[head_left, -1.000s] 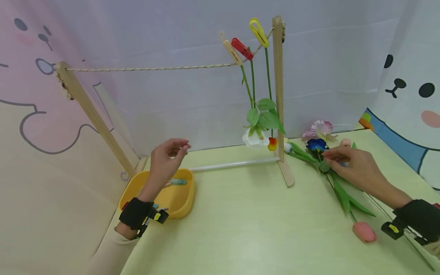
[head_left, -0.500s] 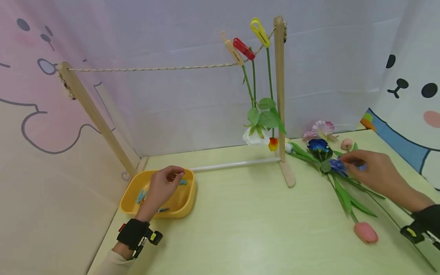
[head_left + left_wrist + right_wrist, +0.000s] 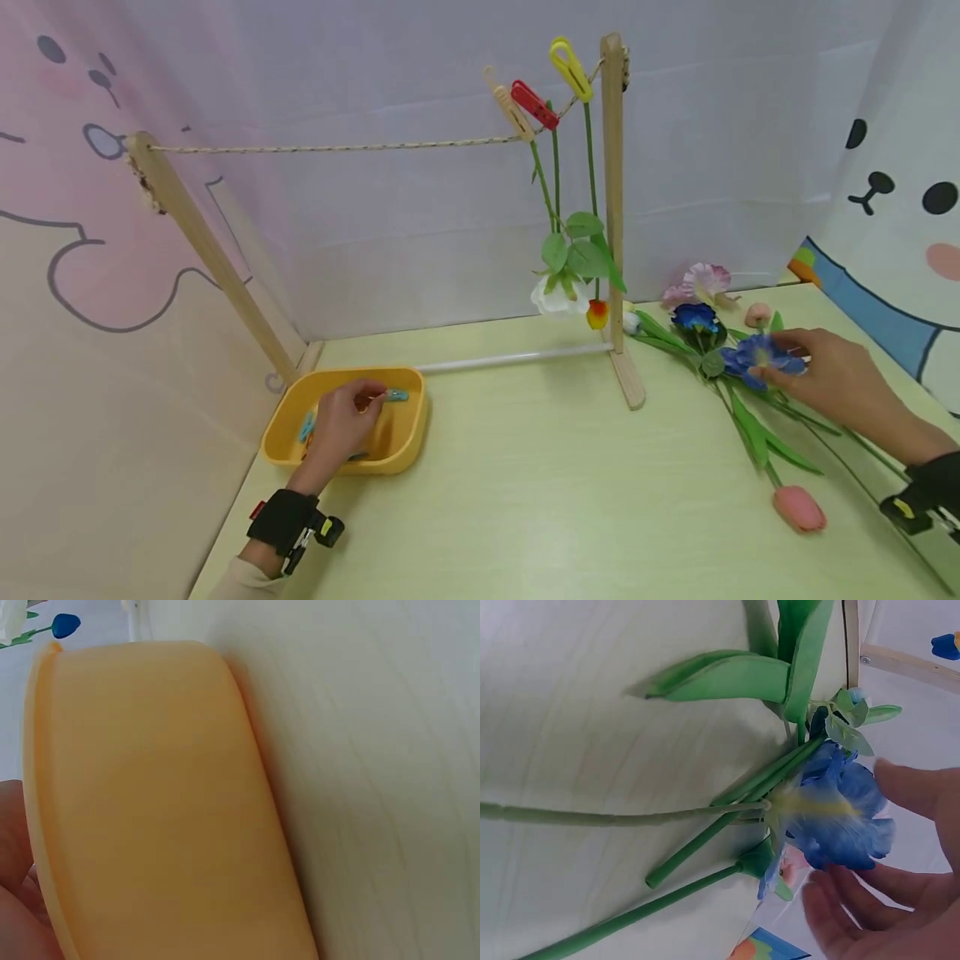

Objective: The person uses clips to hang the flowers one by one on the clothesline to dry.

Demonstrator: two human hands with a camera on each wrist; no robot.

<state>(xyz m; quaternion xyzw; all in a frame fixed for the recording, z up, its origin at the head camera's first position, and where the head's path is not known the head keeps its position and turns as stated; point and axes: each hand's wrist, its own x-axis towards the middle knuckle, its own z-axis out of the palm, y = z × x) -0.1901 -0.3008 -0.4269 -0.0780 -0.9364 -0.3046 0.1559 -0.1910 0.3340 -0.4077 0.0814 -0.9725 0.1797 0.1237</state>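
Observation:
My left hand (image 3: 347,421) reaches down into a yellow bin (image 3: 405,454), thumb and fingertips close to a light blue clothespin (image 3: 396,395); whether they touch it is hard to tell. In the left wrist view the bin's wall (image 3: 165,787) hides most of those fingers. At the right, my right hand (image 3: 840,371) has thumb and fingers about the petals of a blue artificial flower (image 3: 750,357). The right wrist view shows this blue flower (image 3: 840,814) between thumb and fingers, its long stem (image 3: 615,819) running toward the wrist.
A rope (image 3: 337,149) spans two wooden posts (image 3: 612,192). Beige, red (image 3: 535,104) and yellow clothespins hold hanging flowers, one a white rose (image 3: 558,296). Around the right hand lie a dark blue rose (image 3: 697,323), a pink tulip (image 3: 799,509) and other stems.
My left hand has moved down into the bin. My right hand has shifted right from the dark blue rose to the lighter blue flower, which has turned and shifted slightly right.

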